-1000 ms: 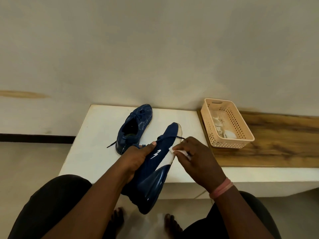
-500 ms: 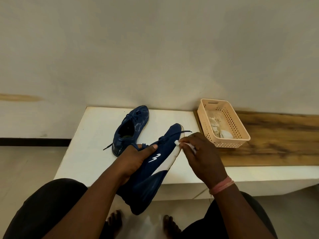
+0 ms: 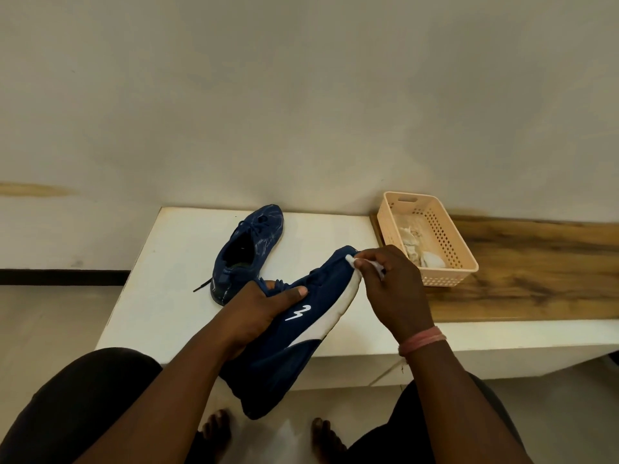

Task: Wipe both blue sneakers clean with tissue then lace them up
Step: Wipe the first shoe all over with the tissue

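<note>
At centre frame the left hand (image 3: 258,306) grips one blue sneaker (image 3: 301,329) by its collar while the right hand (image 3: 392,289) pinches a tissue (image 3: 351,261) against its toe. The shoe looks light and soft, best held at the collar or sole. Two sneakers: the second sneaker (image 3: 248,252) lies on the bench (image 3: 160,262), beside one basket (image 3: 432,242).

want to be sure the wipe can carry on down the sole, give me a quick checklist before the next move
1. Left hand grips the held sneaker firmly: ok.
2. Right hand pinches the tissue: ok.
3. Tissue touches the toe end: ok.
4. Tissue still clean enough: cannot tell.
5. Spare tissue in the basket: cannot tell; crumpled pieces lie inside.
6. Second sneaker rests on the white table, within reach: ok.
</note>
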